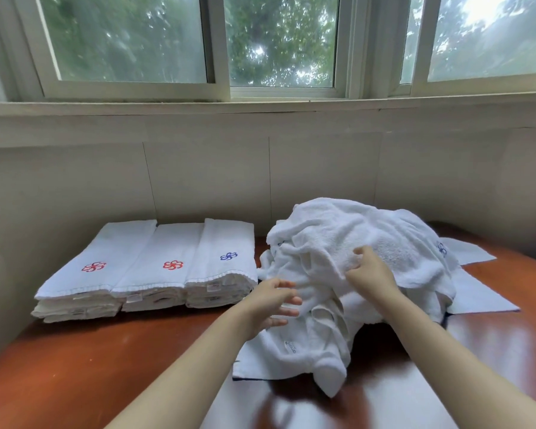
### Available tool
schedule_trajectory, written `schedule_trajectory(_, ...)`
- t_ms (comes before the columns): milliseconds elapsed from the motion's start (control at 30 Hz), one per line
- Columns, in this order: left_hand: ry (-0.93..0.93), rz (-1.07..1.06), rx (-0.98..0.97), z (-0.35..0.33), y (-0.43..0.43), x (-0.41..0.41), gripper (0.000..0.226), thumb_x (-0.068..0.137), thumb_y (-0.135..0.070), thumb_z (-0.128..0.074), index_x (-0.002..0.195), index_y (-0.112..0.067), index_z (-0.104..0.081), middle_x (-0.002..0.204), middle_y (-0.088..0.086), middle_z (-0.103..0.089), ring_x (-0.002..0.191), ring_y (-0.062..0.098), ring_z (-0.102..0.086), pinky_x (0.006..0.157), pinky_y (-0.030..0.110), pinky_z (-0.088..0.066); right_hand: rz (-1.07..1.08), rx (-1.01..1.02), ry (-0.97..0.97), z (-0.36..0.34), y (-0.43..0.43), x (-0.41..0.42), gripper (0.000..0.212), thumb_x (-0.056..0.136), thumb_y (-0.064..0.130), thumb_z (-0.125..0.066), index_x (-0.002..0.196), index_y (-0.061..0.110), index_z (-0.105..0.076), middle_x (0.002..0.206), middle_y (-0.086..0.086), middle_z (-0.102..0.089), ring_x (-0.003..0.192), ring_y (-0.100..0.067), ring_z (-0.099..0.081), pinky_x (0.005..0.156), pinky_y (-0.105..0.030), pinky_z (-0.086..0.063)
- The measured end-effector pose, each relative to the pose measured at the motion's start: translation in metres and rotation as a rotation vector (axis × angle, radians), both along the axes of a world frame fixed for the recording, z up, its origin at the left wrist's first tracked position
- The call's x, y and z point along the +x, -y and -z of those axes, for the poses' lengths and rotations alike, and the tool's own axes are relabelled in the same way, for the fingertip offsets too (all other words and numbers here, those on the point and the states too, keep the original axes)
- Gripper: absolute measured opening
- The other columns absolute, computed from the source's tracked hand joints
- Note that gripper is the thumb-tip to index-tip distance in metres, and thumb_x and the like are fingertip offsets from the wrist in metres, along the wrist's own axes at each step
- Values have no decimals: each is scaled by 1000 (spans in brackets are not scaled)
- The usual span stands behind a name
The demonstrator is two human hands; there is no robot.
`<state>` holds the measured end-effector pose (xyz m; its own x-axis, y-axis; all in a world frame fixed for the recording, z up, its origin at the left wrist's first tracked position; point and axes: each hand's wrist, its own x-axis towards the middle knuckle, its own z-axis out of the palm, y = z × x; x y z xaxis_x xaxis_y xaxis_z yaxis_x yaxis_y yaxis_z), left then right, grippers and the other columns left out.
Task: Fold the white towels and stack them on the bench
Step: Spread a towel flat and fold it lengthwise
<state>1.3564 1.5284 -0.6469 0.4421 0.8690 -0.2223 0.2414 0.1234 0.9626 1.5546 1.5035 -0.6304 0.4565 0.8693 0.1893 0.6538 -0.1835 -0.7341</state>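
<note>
A heap of unfolded white towels (353, 243) lies on the right half of the reddish wooden bench (106, 351). My right hand (367, 270) sits on the heap's front slope, its fingers curled into the terry cloth and pinching a fold. My left hand (271, 301) is at the heap's left edge with fingers spread and straight, touching the cloth. Three stacks of folded white towels (149, 267) stand side by side at the back left, two with a red flower emblem on top and one with a blue emblem.
A pale panelled wall (214, 181) closes the bench at the back, with a window ledge and sliding windows above it. A flat towel (477, 292) spreads under the heap toward the right. Bare glossy wood stretches in front of the folded stacks.
</note>
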Motion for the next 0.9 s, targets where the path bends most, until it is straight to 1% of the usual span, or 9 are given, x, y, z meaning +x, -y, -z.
schedule_trajectory(133, 75, -42, -72, -2, -6, 28, 17, 98, -23, -47, 113, -20, -54, 98, 1, -66, 83, 17, -66, 76, 29, -51, 73, -68, 301, 2, 6, 20, 54, 84, 9, -52, 135, 20, -38, 128, -15, -43, 118, -35, -39, 93, -37, -35)
schedule_trajectory(267, 234, -113, -180, -9, -8, 64, 16, 95, -24, -52, 89, -16, -64, 84, 1, -68, 75, 16, -65, 62, 25, -52, 98, -153, 635, 7, 10, 35, 35, 87, 6, -43, 118, 20, -49, 119, -8, -46, 110, -31, -42, 85, -33, -37)
schedule_trajectory(367, 330, -214, -232, -13, -10, 85, 16, 96, -22, -52, 89, -10, -61, 84, 7, -63, 73, 20, -61, 62, 27, -52, 77, -36, 549, 6, 12, 46, 18, 89, 7, -40, 94, 14, -57, 101, -6, -56, 101, -31, -49, 70, -32, -32)
schedule_trajectory(467, 325, -262, -248, -18, -11, 96, 17, 98, -26, -48, 93, -11, -55, 89, 10, -58, 70, 20, -58, 60, 29, -49, -4, 95, 370, -2, 17, 51, 26, 92, 14, -45, 66, 20, -40, 77, -1, -51, 83, -27, -49, 61, -33, -30)
schedule_trajectory(600, 345, -247, -298, -28, -6, 98, 36, 96, -38, -48, 121, -12, -49, 98, 10, -56, 75, 21, -62, 55, 30, -51, -79, 154, 315, -18, 27, 42, 34, 93, 21, -45, 62, 18, -33, 61, 3, -46, 69, -26, -48, 55, -34, -33)
schedule_trajectory(700, 472, -319, -269, -37, -1, 92, 40, 94, -24, -52, 132, -14, -45, 86, 8, -57, 65, 17, -62, 48, 24, -50, -211, 127, 319, -28, 39, 20, 37, 96, 24, -46, 61, 17, -34, 57, 3, -45, 66, -25, -45, 57, -35, -33)
schedule_trajectory(800, 549, -327, -199, -47, 2, 78, 56, 90, -2, -44, 144, -7, -31, 68, 6, -46, 42, 11, -50, 38, 17, -41, -352, 85, 370, -30, 53, -9, 40, 96, 26, -45, 60, 19, -31, 57, 2, -43, 65, -24, -43, 60, -36, -33)
schedule_trajectory(833, 552, -315, -169, -51, 3, 72, 60, 88, 2, -40, 146, -4, -25, 71, 5, -43, 40, 11, -45, 37, 17, -38, -393, 79, 388, -30, 58, -19, 40, 97, 27, -45, 60, 20, -31, 58, 1, -43, 64, -23, -42, 61, -37, -35)
schedule_trajectory(900, 575, -315, -111, -58, 8, 58, 56, 88, 2, -37, 143, -7, -27, 88, 7, -43, 56, 15, -46, 42, 22, -40, -450, 92, 434, -30, 67, -35, 40, 98, 28, -44, 61, 21, -29, 58, 3, -40, 63, -23, -40, 60, -36, -34)
